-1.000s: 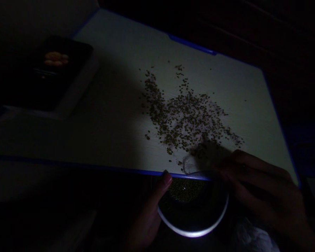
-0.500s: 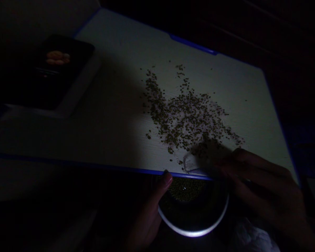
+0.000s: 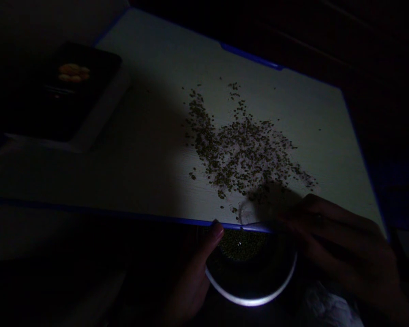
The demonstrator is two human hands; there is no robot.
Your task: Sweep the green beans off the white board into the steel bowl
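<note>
Small greenish beans (image 3: pixel 238 150), mixed with pale powdery bits, lie scattered over a white board (image 3: pixel 150 50) with a blue edge. Below its near edge is a round bowl (image 3: pixel 254 301) with a bright rim and more beans in it. My left hand (image 3: pixel 197 272) grips the bowl's left side, thumb up at the rim by the board's edge. My right hand (image 3: pixel 344 236) is closed, its fingers pinching a thin, see-through flat piece (image 3: pixel 250 215) that rests at the board's near edge. Dim light and shadow hide what kind of piece it is.
A dark-topped, pale-sided block (image 3: pixel 85 95) with a small picture of round food sits on the board's left end. Crumpled whitish material (image 3: pixel 330 306) lies at the lower right, below my right hand. Darkness hides most of the surroundings.
The flat piece has shifted slightly down at the board's near edge with my right hand. A bean now shows at that edge above the bowl. My left hand stays put.
</note>
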